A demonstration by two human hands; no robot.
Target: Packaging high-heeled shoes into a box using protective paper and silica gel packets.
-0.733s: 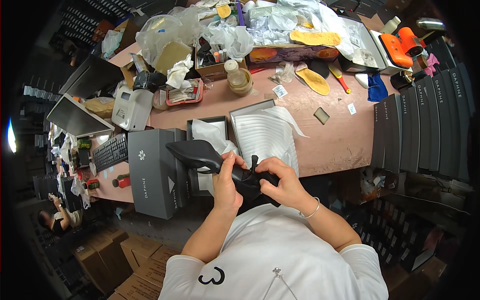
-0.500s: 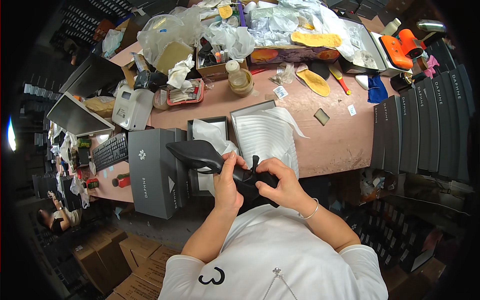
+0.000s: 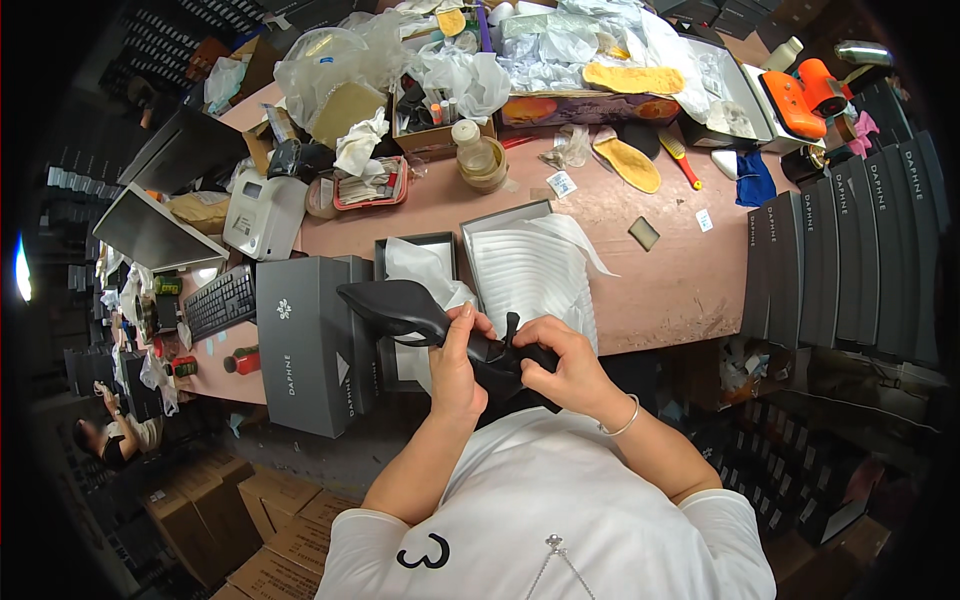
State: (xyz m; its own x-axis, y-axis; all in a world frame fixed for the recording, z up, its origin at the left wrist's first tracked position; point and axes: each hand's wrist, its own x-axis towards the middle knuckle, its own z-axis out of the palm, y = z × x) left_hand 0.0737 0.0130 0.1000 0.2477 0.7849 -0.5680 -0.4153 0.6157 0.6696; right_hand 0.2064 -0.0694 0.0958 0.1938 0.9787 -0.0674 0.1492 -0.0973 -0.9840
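Pink table (image 3: 680, 290) is looking cluttered along its far edge; over the near edge, left hand (image 3: 457, 372) is clamping its grip on a black shoe (image 3: 402, 308), right hand (image 3: 568, 362) is pinching beside the strap-like piece (image 3: 511, 326). Keeping the left steady should be preventing twisting, imo.

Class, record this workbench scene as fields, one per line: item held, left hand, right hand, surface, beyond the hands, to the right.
Item held: black shoe, pointed toe toward the left
Left hand: grips the shoe around its middle
Right hand: at its back end, exact grip partly hidden
Surface: pink table
Beyond the hands: grey box holding ribbed white paper
To the right: row of dark grey boxes
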